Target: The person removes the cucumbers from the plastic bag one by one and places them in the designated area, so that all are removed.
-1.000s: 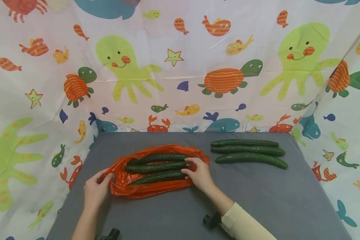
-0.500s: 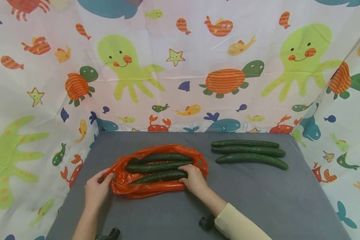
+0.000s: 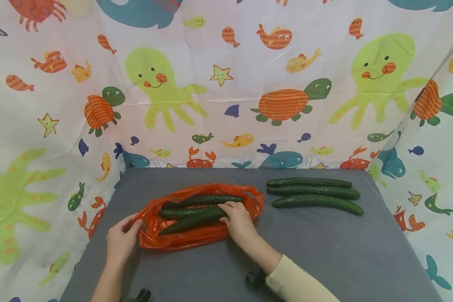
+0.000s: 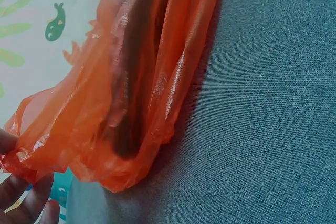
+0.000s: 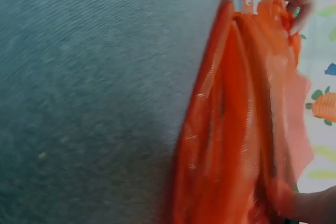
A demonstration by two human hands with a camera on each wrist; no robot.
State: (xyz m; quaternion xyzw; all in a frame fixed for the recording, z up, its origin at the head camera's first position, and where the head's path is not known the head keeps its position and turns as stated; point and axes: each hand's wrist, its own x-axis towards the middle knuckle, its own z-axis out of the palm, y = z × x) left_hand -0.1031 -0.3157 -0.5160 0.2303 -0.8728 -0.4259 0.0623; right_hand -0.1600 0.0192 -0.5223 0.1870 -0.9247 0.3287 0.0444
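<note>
A long, dark green, bumpy-skinned cucumber (image 3: 194, 221) lies slantwise in the front of a thin, crinkled orange-red plastic bag (image 3: 196, 244), its right end in the grasp of the person's right hand (image 3: 238, 222). Thumb and fingers close round that end, with the rest of the cucumber stretching leftward from the hand toward the bag's left side, where its other end points to the left hand but lies apart from it. The slanting cucumber partly covers a second dark green cucumber (image 3: 179, 212) just behind it; a third dark green cucumber (image 3: 211, 200) lies at the back of the bag, beyond the fingers of the right hand.

The left hand (image 3: 121, 239) pinches the bag's left edge between thumb and fingers; the left wrist view shows the bunched, see-through plastic (image 4: 31, 161) caught there. The bag's mouth gapes upward between the two hands.

To the right of the bag, well apart from both hands, three more dark green cucumbers (image 3: 321, 201) lie side by side, roughly parallel, on a grey cloth-covered table (image 3: 317, 251). A cream sleeve (image 3: 298, 281) covers the right forearm. Behind the table hangs a white curtain (image 3: 219, 42) printed with cartoon octopuses, turtles, fish, crabs and whales.
</note>
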